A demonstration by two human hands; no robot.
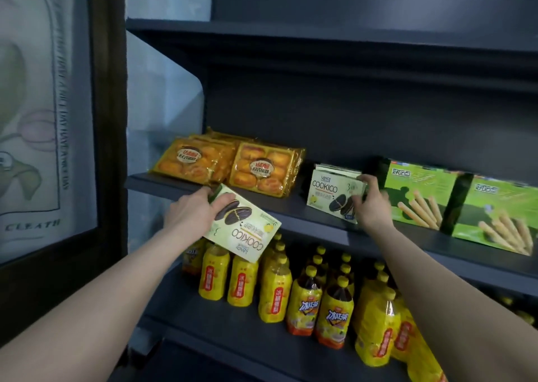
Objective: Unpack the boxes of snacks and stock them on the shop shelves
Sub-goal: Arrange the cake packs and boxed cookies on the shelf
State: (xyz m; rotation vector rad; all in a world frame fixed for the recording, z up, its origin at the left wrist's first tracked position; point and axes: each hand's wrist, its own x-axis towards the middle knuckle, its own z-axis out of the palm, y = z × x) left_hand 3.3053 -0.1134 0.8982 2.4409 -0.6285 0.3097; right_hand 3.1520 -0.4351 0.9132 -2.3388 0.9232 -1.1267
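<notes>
Here, right hand (371, 204) grips upright pale-green cardboard Cookico biscuit box (334, 197) on dark metal middle shelf (305, 215); left hand (193, 211) clasps second Cookico box (243, 226), inverted, in front of shelf edge. Best practice: square row w/ right hand, flip second box, slot beside.

You hold one pale green COOKICO box (243, 224) tilted and upside down, near the middle shelf's (314, 215) front edge at left. To its right, more shelved COOKICO boxes (334, 195) stand upright in a row, front face toward you.
</notes>
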